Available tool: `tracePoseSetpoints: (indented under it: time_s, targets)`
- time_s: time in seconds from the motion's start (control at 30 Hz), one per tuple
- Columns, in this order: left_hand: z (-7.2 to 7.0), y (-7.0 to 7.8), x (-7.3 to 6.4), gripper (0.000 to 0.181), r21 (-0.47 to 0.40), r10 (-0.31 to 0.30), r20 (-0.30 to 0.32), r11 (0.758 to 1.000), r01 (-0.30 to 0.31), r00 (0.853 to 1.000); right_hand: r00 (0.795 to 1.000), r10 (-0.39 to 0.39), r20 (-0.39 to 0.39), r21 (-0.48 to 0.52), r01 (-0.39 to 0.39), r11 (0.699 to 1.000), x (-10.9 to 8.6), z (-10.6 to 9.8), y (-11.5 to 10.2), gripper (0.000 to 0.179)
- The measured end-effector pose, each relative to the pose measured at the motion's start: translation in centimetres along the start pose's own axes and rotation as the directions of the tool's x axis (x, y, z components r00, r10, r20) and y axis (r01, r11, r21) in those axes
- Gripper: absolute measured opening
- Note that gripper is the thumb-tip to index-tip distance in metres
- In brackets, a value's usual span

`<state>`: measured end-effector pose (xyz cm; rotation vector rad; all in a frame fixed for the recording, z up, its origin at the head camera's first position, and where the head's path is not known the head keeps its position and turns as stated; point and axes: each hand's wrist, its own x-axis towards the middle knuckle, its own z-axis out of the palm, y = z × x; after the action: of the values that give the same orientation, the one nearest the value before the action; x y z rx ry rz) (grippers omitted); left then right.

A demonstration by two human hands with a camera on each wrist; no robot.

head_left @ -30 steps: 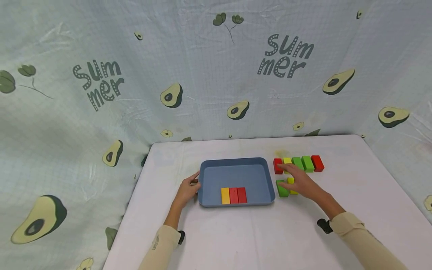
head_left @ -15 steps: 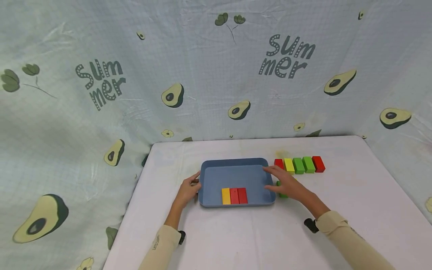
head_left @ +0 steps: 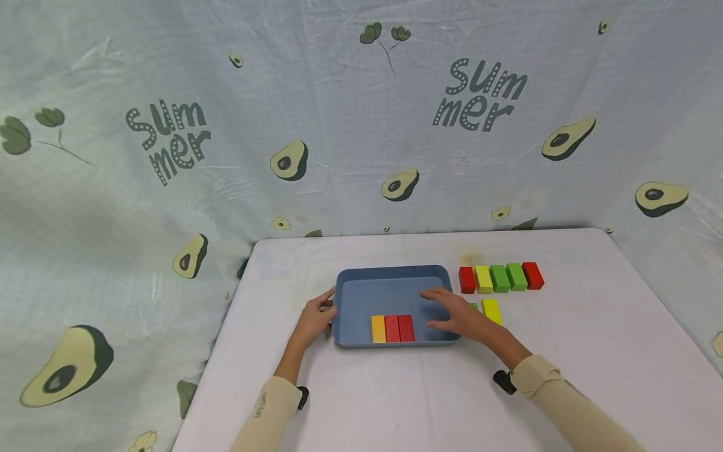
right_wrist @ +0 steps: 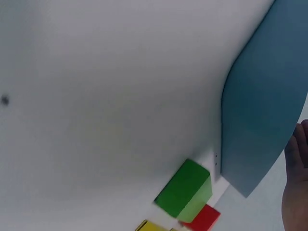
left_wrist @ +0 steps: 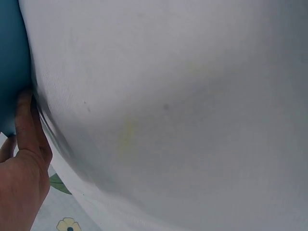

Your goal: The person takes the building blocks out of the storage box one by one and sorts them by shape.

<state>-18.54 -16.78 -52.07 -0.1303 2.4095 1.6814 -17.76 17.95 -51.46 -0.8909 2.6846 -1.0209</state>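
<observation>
A blue-grey tray point(head_left: 390, 273) lies on the table, with a yellow block point(head_left: 378, 329) and two red blocks point(head_left: 398, 329) side by side along its near wall. My left hand point(head_left: 312, 320) touches the tray's left side; in the left wrist view its fingers point(left_wrist: 26, 122) lie straight against the outer wall. Over the tray's right part hovers my right hand point(head_left: 464, 317), thumb and fingers spread apart, nothing visible between them. Beneath that hand, a green block point(head_left: 474, 306) is mostly hidden. Beside it lies another yellow block point(head_left: 491, 310).
Right of the tray, a back row holds several blocks: a red block point(head_left: 467, 280), a yellow one, green blocks point(head_left: 499, 279) and a red end block point(head_left: 533, 275). A patterned cloth point(head_left: 339, 113) hangs behind the white-covered table point(head_left: 384, 402).
My right hand has moved left from above the loose blocks to over the tray's right part, uncovering the back row and the front yellow block. My left hand stays at the tray's side.
</observation>
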Motion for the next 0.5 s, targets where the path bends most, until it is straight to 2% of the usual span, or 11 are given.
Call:
tracePoseSetpoints:
  time_s: [0.13,0.33,0.4,0.5]
  targets:
    - [0.1,0.0,0.1,0.061,-0.001,-0.004,-0.004,1.000,0.004,1.000,0.999,-0.039,0.018,-0.002,0.039,0.999,0.4,0.3,-0.3,0.067]
    - [0.2,0.1,0.1,0.060,0.001,-0.014,0.000,1.000,0.014,1.000,0.999,-0.028,0.043,-0.023,0.029,0.999,0.5,0.9,-0.3,0.069]
    - [0.1,0.5,-0.2,0.060,-0.002,-0.018,0.009,1.000,0.018,1.000,0.998,-0.022,0.053,-0.020,0.023,1.000,0.5,1.1,-0.3,0.069]
    - [-0.1,1.8,-1.0,0.060,-0.013,-0.011,0.026,1.000,0.011,1.000,0.998,-0.004,0.069,-0.018,0.005,1.000,0.4,1.3,-0.3,0.070]
